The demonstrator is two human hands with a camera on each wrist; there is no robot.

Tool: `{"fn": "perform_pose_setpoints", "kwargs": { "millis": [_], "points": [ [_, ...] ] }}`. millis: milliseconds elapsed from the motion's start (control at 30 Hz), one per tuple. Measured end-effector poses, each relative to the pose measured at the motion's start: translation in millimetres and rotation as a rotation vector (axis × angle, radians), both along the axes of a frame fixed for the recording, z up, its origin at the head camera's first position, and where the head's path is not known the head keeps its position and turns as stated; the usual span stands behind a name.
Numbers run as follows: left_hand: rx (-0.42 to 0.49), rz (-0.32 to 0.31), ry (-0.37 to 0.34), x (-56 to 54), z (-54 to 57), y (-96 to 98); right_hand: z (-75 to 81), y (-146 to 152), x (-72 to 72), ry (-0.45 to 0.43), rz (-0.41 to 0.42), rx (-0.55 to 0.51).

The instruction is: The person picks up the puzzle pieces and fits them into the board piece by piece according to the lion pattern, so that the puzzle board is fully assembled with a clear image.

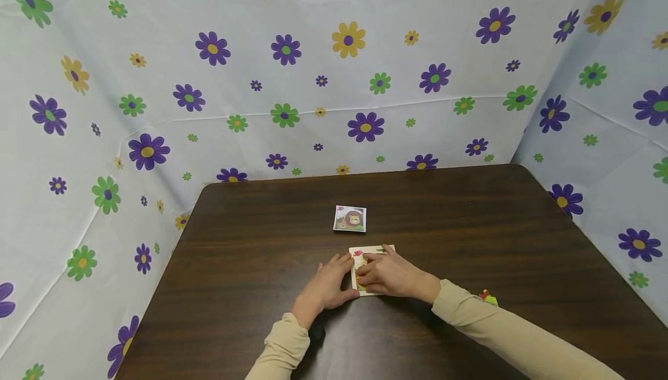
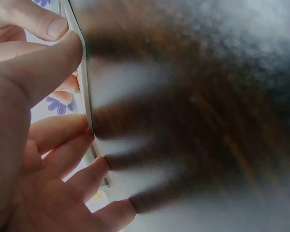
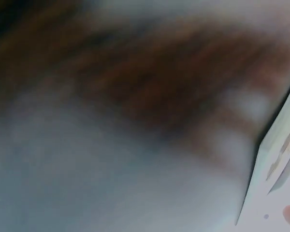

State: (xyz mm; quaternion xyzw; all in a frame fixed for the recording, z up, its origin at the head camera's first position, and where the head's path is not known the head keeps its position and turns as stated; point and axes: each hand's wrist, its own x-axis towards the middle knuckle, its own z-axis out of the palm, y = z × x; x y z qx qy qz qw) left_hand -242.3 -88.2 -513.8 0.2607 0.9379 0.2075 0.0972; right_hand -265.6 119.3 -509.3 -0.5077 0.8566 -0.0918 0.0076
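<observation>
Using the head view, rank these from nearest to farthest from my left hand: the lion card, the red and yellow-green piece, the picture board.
From the left hand:
1. Picture board: touching it, on its right.
2. Lion card: beyond the board, farther up the table.
3. Red and yellow-green piece: well to the right, beside the right sleeve.

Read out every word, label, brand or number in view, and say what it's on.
None readable: no words, labels, brands or numbers.
Lion card: picture, no legible text.
Board: picture; the right hand hides part.
Yellow-green piece: any marking too small to read.
</observation>
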Motion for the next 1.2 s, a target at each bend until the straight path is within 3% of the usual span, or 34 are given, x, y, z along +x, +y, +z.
{"fn": "perform_pose_setpoints", "kwargs": {
  "millis": [233, 800, 900, 1033, 1200],
  "points": [
    [0.0, -0.003, 0.001, -0.5, 1.8, 1.3, -2.7, 0, 2.5, 0.008, -0.043, -0.014],
    [0.021, -0.004, -0.01, 1.6, 0.8, 0.7, -5.7, 4, 12.9, -0.003, -0.043, -0.026],
    [0.014, -0.001, -0.007, 1.5, 0.8, 1.8, -1.4, 9, 14.0, -0.079, -0.096, -0.058],
    [0.004, 0.009, -0.015, 1.9, 0.5, 3.2, 12.1, 27, 14.6, -0.218, -0.234, -0.146],
    [0.012, 0.017, -0.016, 2.7, -0.5, 1.5, 23.7, 67, 10.1, -0.246, -0.293, -0.268]
  ]
}}
